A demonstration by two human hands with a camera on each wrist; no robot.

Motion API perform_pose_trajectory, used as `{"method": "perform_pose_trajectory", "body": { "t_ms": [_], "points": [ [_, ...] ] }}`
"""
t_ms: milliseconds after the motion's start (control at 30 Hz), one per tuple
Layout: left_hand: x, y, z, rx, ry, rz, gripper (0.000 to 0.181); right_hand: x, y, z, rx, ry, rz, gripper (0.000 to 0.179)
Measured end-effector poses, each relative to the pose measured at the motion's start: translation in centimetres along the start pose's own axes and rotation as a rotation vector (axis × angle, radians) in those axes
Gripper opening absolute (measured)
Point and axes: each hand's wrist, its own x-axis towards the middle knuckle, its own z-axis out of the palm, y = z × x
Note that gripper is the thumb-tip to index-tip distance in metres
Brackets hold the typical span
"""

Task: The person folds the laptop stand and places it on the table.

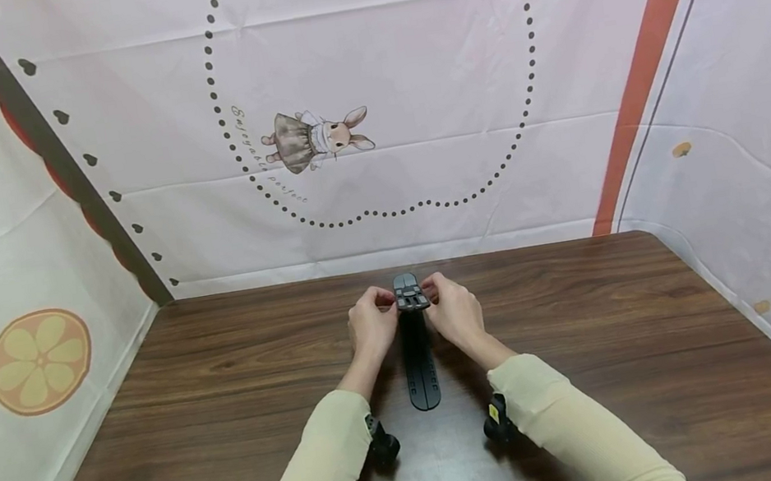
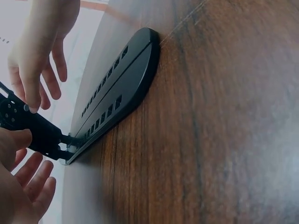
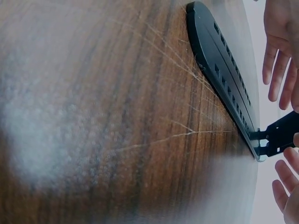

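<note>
A black folding stand (image 1: 423, 388) is on the wooden table, straight ahead of me. Its long slotted base (image 2: 126, 70) lies flat with a rounded end toward me, and a hinged arm (image 3: 280, 133) rises from the far end. On top of it sits a small head plate (image 1: 410, 296). My left hand (image 1: 373, 324) grips the raised part from the left, thumb on the arm in the left wrist view. From the right, my right hand (image 1: 456, 311) pinches the opposite edge, its other fingers loosely extended. Part of the arm is hidden under the head plate in the head view.
The brown wooden table (image 1: 249, 427) spreads out on both sides. A printed cloth (image 1: 437, 83) hangs behind its far edge and along both sides. A small black wrist camera (image 1: 382, 443) is strapped to the left sleeve, and another (image 1: 498, 421) to the right.
</note>
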Motion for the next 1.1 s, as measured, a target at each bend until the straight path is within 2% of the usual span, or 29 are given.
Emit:
{"method": "perform_pose_trajectory", "body": {
  "t_ms": [367,600,800,1100],
  "points": [
    [-0.06,-0.20,-0.22,0.012,-0.034,0.031,0.017,0.03,-0.23,-0.24,-0.003,-0.019,-0.052,0.022],
    [-0.15,-0.59,-0.13,-0.005,-0.056,0.019,0.019,-0.20,-0.46,-0.50,0.024,-0.042,-0.038,0.020],
    [-0.20,-0.66,-0.07,-0.005,-0.061,0.037,0.019,-0.38,-0.33,-0.57,0.044,-0.076,-0.019,0.022],
    [-0.23,-0.67,-0.14,0.018,-0.056,0.074,0.019,-0.62,0.46,-0.52,0.070,-0.127,-0.069,0.026]
  ]
}}
